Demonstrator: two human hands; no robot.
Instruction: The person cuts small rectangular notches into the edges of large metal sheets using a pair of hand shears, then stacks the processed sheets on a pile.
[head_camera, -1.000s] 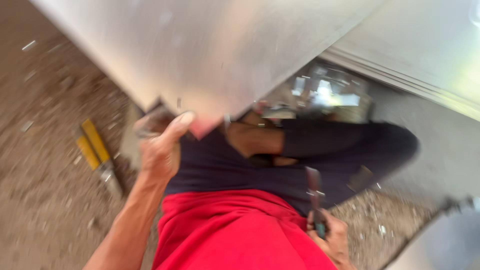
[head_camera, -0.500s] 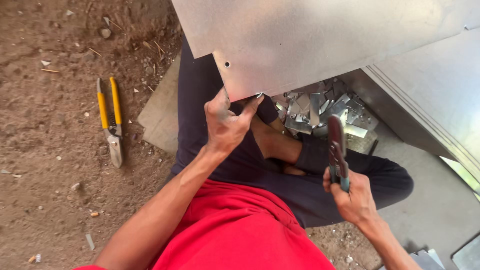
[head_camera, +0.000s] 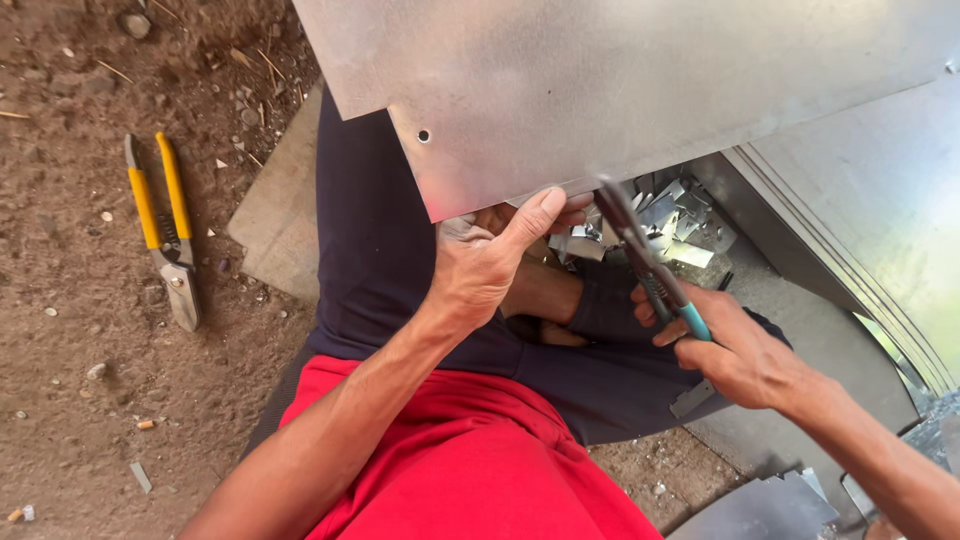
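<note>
A large grey metal sheet (head_camera: 640, 90) fills the far part of the view, tilted over the seated person's lap, with a small round hole near its near-left corner. The left hand (head_camera: 490, 265) grips the sheet's near edge, thumb pressed on top and fingers curled underneath. Just right of it, the right hand (head_camera: 735, 350) is closed around the teal-handled snips (head_camera: 650, 265), whose dark blades point far-left and meet the sheet's near edge beside the left thumb; whether the blades are parted cannot be told.

Under the sheet, between the hands and the far right, lies a pile of small shiny metal offcuts (head_camera: 670, 215). The person sits cross-legged in dark trousers (head_camera: 385, 270) and a red shirt (head_camera: 480, 460). Below the left thigh a flat grey slab (head_camera: 285, 215) rests on the ground.

To the left, well apart from the hands, a second pair of snips with yellow handles (head_camera: 165, 230) lies on the bare brown dirt (head_camera: 90, 400), handles pointing far. On the right, more grey sheet metal (head_camera: 880, 230) with ribbed edges slopes away, and another flat piece (head_camera: 760, 510) lies at the near right. No packages, labels or signs show.
</note>
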